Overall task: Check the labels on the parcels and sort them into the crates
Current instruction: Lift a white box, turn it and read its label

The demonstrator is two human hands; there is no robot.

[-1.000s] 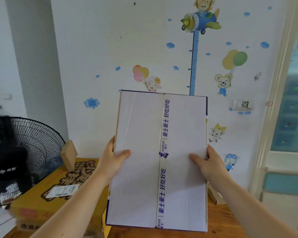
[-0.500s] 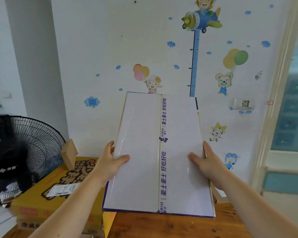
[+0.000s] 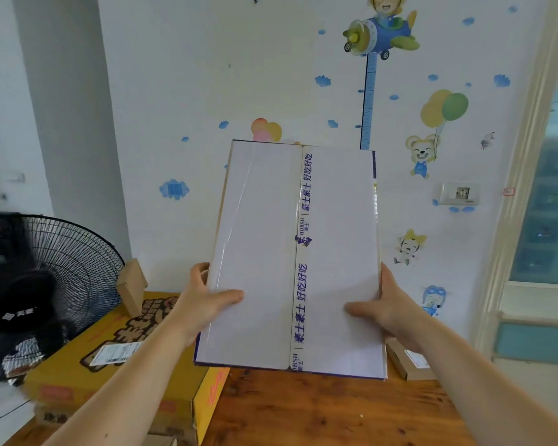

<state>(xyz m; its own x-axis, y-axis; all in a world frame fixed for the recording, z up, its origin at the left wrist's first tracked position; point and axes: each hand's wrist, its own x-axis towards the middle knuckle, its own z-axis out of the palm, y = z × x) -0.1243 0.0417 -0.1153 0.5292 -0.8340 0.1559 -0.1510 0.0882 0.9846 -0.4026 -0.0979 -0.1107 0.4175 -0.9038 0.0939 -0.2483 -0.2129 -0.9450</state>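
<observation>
My left hand [image 3: 207,305] and right hand [image 3: 388,312] grip the flat white taped cardboard parcel [image 3: 261,220] by its side edges. I'd judge it stiff, light, glossy, maybe slippery.

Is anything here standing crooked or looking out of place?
Yes. The small brown box on the yellow carton, beside the fan, stands tilted on one edge, not flat. The white parcel, held by the left hand and the right hand, looks undamaged.
</observation>
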